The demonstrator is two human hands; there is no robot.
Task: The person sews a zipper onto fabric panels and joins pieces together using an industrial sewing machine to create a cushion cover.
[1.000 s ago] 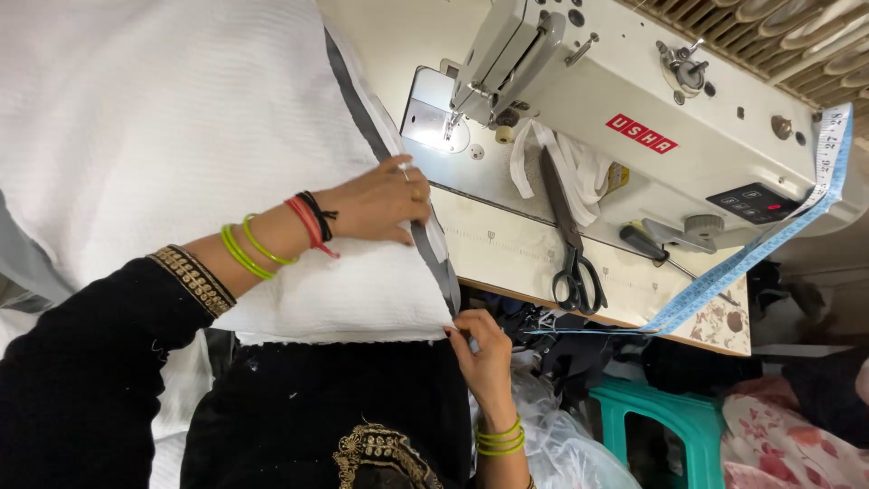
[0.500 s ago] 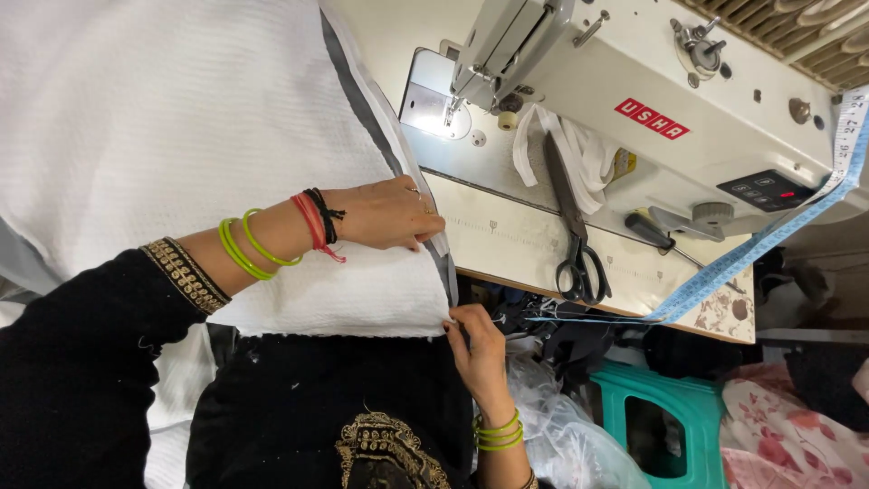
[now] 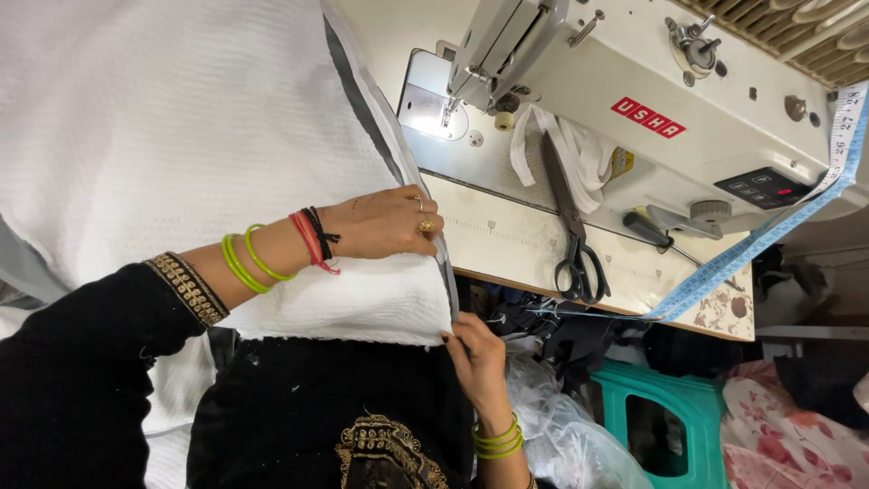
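A large white textured fabric [image 3: 163,127] with a grey edge strip [image 3: 362,100] is spread over the sewing table and my lap. My left hand [image 3: 385,222], with a ring, green bangles and red and black wrist threads, lies on the fabric with its fingers closed over the grey edge. Just below it, my right hand [image 3: 475,358] pinches the lower end of that same edge at the fabric's corner. The strip runs taut between the two hands.
A white sewing machine [image 3: 652,100] stands at the top right, its lit needle area [image 3: 444,104] just beyond the fabric. Black scissors [image 3: 575,235] and a blue measuring tape [image 3: 769,231] lie on the table. A teal plastic stool [image 3: 661,417] and fabric piles sit below.
My left hand has slid a little down the grey edge toward my right hand. The right hand has stayed at the fabric's corner.
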